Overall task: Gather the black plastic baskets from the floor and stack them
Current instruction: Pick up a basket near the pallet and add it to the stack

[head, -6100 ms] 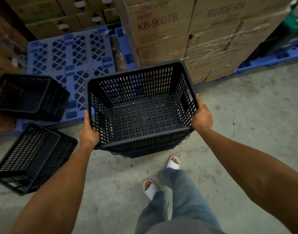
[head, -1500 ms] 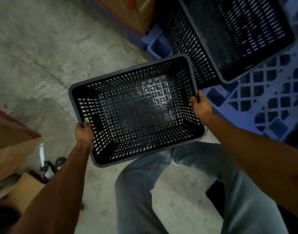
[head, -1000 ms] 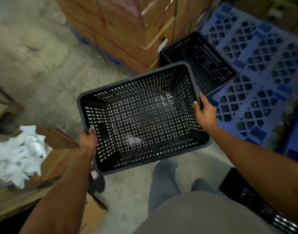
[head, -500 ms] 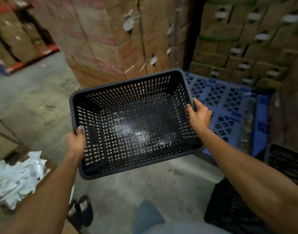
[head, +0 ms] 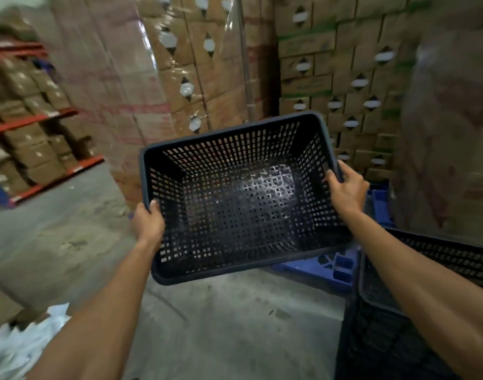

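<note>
I hold a black perforated plastic basket [head: 235, 209] up in front of me, tilted so its open top faces me. My left hand [head: 148, 223] grips its left rim and my right hand [head: 345, 187] grips its right rim. The basket is empty. A stack of black baskets [head: 440, 259] stands at the lower right, partly hidden behind my right forearm.
A blue plastic pallet [head: 339, 270] lies on the concrete floor behind the held basket. Tall stacks of wrapped cardboard boxes [head: 196, 64] rise ahead and to the right. Red shelving with boxes [head: 35, 149] is at the left. White crumpled paper [head: 21, 344] lies at lower left.
The basket has risen higher in both hands and my view has tilted upward. The stack of baskets at the lower right shows more fully.
</note>
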